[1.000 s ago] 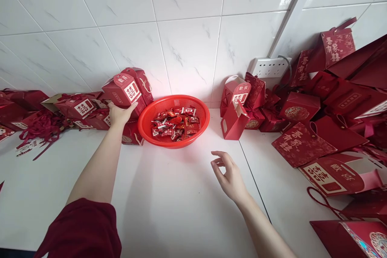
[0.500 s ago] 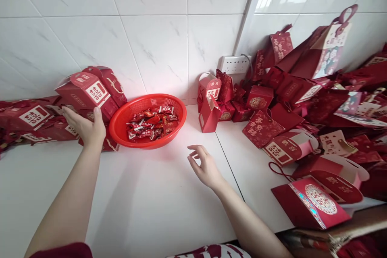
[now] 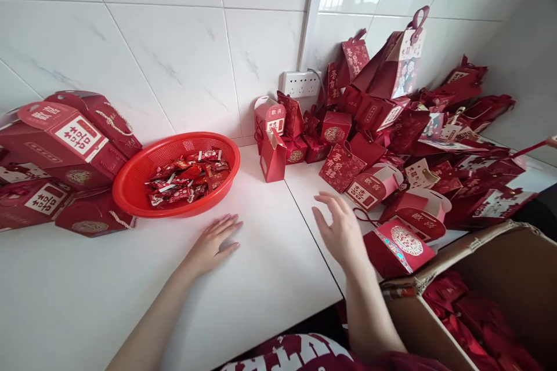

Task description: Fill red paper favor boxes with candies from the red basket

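Note:
My left hand [image 3: 214,244] is over the white tabletop [image 3: 252,278], just in front of the red plastic basket [image 3: 204,204], fingers spread and holding nothing. Wrapped candies [image 3: 191,177] lie in the basket. To the right, my right hand [image 3: 342,226] hovers with its fingers apart and nothing in them, near a dark red box with gold characters [image 3: 342,167]. A small upright red box [image 3: 273,157] stands between the basket and the pile of boxes. Beside my right forearm is a red box with a round gold pattern [image 3: 407,240].
Stacked red gift boxes [image 3: 73,139] stand left of the basket. Many more boxes are heaped at the right. A cardboard carton [image 3: 439,324] with red items is at the lower right. The power strip [image 3: 301,83] is on the tiled wall. Part of another person's hand [image 3: 552,141] shows at the right edge.
The view has turned to the right. My left hand has left the stacked boxes at the left and come down in front of the basket. My right hand has moved right, toward the heaped boxes.

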The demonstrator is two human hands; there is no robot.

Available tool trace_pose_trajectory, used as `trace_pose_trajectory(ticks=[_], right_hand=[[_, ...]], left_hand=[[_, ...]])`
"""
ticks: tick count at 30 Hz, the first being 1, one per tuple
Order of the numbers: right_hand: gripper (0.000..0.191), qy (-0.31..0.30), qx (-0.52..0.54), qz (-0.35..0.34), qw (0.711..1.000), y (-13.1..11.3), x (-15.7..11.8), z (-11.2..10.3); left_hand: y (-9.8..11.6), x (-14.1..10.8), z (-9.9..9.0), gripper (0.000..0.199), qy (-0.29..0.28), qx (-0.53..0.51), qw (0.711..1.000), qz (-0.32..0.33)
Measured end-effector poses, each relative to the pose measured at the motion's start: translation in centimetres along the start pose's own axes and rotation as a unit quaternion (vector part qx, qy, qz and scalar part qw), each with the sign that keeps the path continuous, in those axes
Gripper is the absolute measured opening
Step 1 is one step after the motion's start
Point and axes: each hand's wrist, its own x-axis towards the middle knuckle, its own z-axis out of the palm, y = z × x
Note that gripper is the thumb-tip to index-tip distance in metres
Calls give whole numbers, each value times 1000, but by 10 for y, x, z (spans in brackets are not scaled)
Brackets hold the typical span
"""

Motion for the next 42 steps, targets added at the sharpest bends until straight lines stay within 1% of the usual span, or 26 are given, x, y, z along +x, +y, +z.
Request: trace_pose_trajectory(ticks=[2,3,5,7,8,10,12,15,17,19,20,22,24,25,27,28,29,30,32,34,35,37,39,40,41,42], right_hand=[[29,15,-102,30,994,13,-16,-24],[31,26,-158,58,985,18,-24,-35],[37,25,-268,136,953,25,-39,-51],[42,-16,-344,209,915,30,-50,-60],[42,-43,-366,232,900,31,-54,-62],[42,-81,-386,252,883,34,-55,-62],[44,-92,-386,258,881,36,-53,-59],[47,-80,-363,289,882,43,-47,-53],[50,-54,-353,318,878,50,-46,-50],[54,-30,-343,319,883,58,-46,-47],[57,-26,-332,299,894,61,-46,-46],[59,-34,-285,225,931,61,-44,-42],[52,-77,-190,113,972,53,-41,-37],[45,-112,-127,58,984,45,-38,-34],[33,-169,-3,-19,986,26,-35,-28],[30,-174,40,-35,983,18,-33,-24],[28,-164,65,-39,984,11,-31,-20],[27,-133,72,-32,988,7,-28,-16],[32,-46,44,2,998,8,-22,-4],[50,33,-14,72,997,21,-15,9],[62,54,-42,115,991,30,-11,16],[83,51,-54,192,979,47,-3,27],[91,35,-18,232,972,59,3,33],[92,30,3,230,973,61,5,34],[90,27,22,211,977,61,6,34],[87,23,33,177,983,58,7,33]], left_hand=[[-7,2,-3,55,6,-9,1000,-22],[-10,2,-3,54,11,-12,1000,-27],[-16,1,-2,53,21,-15,999,-29],[-18,0,0,53,29,-20,999,-29],[-19,0,1,53,32,-21,999,-29],[-19,0,2,53,37,-22,999,-29],[-19,1,2,52,39,-21,999,-27],[-18,1,2,52,40,-21,999,-27],[-16,1,0,52,42,-24,998,-29],[-14,0,-1,51,46,-30,998,-30],[-12,-1,-2,51,48,-34,998,-32],[-10,-2,-3,51,49,-41,997,-36],[-8,-3,-5,51,46,-45,997,-43],[-7,-3,-5,51,44,-46,997,-45],[-6,-4,-5,50,41,-47,997,-49],[-6,-4,-5,50,39,-47,997,-50],[-6,-4,-5,50,38,-49,997,-49],[-5,-4,-5,50,38,-51,997,-49],[-5,-4,-4,51,38,-55,997,-47],[-5,-5,-4,51,39,-57,997,-46],[-5,-5,-4,51,40,-56,997,-46],[-5,-5,-4,51,39,-53,997,-47],[-4,-6,-5,51,37,-52,997,-49],[-3,-5,-5,51,37,-54,997,-50],[-3,-5,-6,51,39,-57,996,-50],[-2,-5,-6,51,41,-60,996,-50]])
